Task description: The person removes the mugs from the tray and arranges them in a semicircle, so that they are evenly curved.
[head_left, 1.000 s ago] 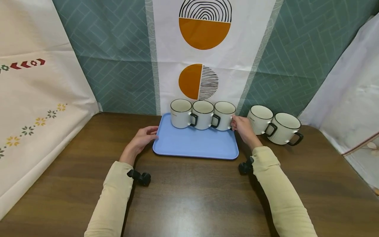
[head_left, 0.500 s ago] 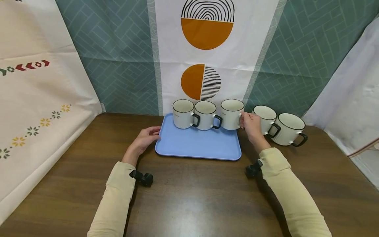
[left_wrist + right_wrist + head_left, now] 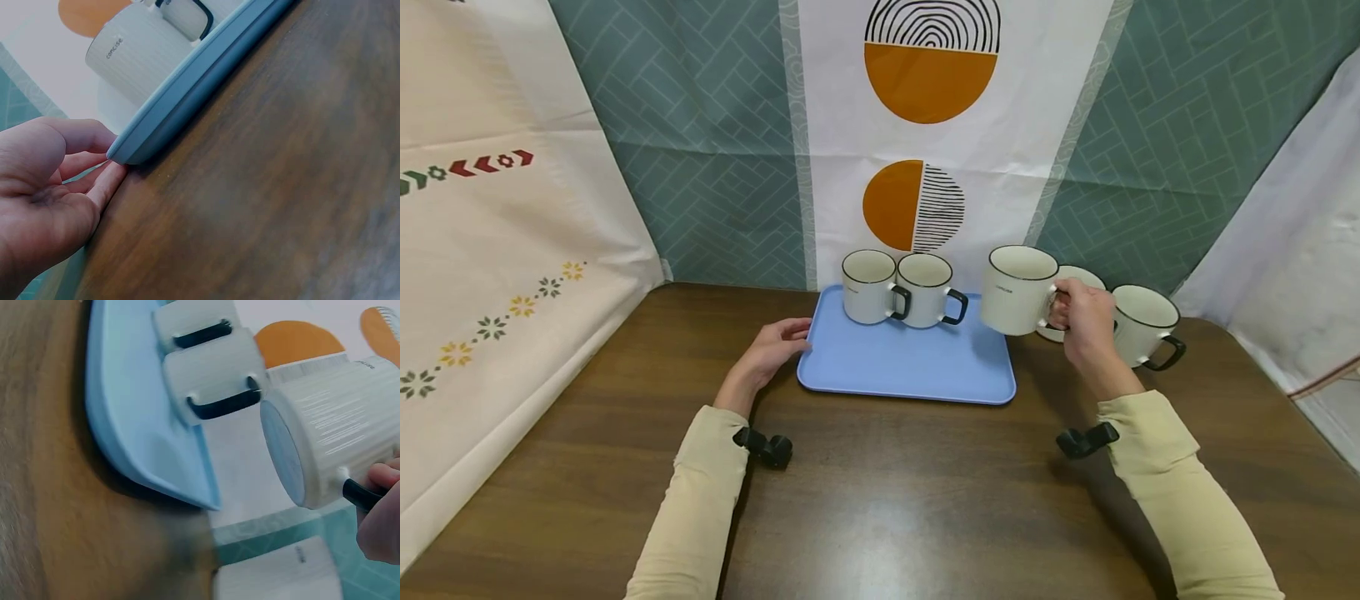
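In the head view my right hand grips a white mug by its black handle, holding it raised over the tray's right end. The right wrist view shows the underside of this mug off the tray. My left hand holds the left edge of the blue tray, its thumb and fingertips at the rim in the left wrist view. Side by side along the tray's back stand two more white mugs with dark rims, a left one and a right one.
Right of the tray, on the brown wooden table, stand two further white mugs. The nearer-left mug is partly hidden behind my right hand; the other mug has its handle facing right. A patterned cloth hangs behind the tray.
My right hand has lifted the third mug from its place beside the other two and carried it rightward. The left hand stays at the tray's edge; the view has shifted slightly.
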`<action>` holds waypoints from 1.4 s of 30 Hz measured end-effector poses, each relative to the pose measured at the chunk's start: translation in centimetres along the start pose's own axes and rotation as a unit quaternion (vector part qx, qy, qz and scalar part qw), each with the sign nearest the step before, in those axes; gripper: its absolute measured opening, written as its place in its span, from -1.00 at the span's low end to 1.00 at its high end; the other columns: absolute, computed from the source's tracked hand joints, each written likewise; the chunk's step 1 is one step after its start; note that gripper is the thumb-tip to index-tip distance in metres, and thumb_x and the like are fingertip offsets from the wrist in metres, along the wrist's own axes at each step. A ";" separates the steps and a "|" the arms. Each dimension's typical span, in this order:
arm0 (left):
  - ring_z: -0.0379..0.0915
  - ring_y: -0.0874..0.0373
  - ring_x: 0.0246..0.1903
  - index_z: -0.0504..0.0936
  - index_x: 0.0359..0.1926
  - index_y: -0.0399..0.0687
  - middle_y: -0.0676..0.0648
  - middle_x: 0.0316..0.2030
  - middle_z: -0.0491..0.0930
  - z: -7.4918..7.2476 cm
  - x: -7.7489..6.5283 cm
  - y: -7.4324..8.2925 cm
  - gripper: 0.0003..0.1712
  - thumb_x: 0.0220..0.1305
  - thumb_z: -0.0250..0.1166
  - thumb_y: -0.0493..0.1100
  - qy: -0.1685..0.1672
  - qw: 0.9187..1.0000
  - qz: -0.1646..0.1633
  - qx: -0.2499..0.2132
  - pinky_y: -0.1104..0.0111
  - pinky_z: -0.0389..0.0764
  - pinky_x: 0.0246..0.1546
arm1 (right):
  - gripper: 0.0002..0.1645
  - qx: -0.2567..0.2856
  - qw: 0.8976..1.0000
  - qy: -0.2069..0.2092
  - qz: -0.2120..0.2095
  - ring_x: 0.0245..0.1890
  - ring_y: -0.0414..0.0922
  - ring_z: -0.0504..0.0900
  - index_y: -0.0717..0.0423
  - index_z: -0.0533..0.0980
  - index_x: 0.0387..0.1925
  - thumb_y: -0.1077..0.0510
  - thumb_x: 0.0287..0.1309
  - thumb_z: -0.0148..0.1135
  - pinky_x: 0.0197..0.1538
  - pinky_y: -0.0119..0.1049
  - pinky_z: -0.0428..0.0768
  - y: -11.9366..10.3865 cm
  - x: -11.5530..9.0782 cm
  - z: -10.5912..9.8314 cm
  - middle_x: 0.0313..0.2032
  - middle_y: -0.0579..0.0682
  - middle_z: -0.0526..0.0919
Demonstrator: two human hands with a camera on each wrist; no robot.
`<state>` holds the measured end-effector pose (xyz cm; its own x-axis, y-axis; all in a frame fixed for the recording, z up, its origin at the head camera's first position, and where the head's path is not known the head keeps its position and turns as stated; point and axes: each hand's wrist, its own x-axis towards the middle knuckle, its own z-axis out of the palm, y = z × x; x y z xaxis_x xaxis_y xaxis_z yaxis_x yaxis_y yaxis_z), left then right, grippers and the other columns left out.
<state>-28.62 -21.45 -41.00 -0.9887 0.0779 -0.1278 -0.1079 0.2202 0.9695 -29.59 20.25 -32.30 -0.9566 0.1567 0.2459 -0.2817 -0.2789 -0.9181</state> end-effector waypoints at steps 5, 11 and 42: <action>0.22 -0.15 0.28 0.24 0.36 -0.41 -0.38 0.28 0.30 0.1 0.0 0.1 -0.40 0.32 0.12 -0.44 0.000 1.000 0.004 -0.001 0.12 0.29 0.27 | -0.44 0.047 0.998 -0.030 -0.016 -0.71 -0.15 -0.13 0.13 0.10 -0.88 0.42 0.25 -0.27 -0.59 -0.28 -0.18 -2.5 -0.2 -1.1 -0.81 -0.10 0.05; 0.22 -0.14 0.28 0.24 0.35 -0.42 -0.39 0.28 0.30 0.2 0.0 0.2 -0.40 0.31 0.11 -0.44 -0.001 1.000 0.009 -0.001 0.11 0.29 0.27 | -0.44 0.114 0.992 -0.037 -0.026 -0.69 -0.18 -0.19 0.16 0.03 -0.87 0.43 0.27 -0.35 -0.56 -0.35 -0.25 -5.9 0.0 -3.6 -0.72 -0.05 -0.10; 0.21 -0.15 0.29 0.22 0.37 -0.42 -0.39 0.28 0.30 0.0 -0.1 -0.1 -0.40 0.33 0.11 -0.42 -0.005 1.000 0.011 0.008 0.11 0.28 0.27 | -0.48 0.143 0.946 0.288 0.036 -0.73 -0.11 -0.25 0.13 0.00 -0.69 0.19 0.41 -0.14 -0.61 -0.32 -0.23 -6.5 -1.2 -23.0 -0.74 -0.03 -0.13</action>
<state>-28.48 -21.50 -41.12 -0.9898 0.0919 -0.1085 -0.0844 0.2345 0.9685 -24.88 43.62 -33.79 -0.7975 0.5951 -0.0992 -0.3052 -0.5397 -0.7846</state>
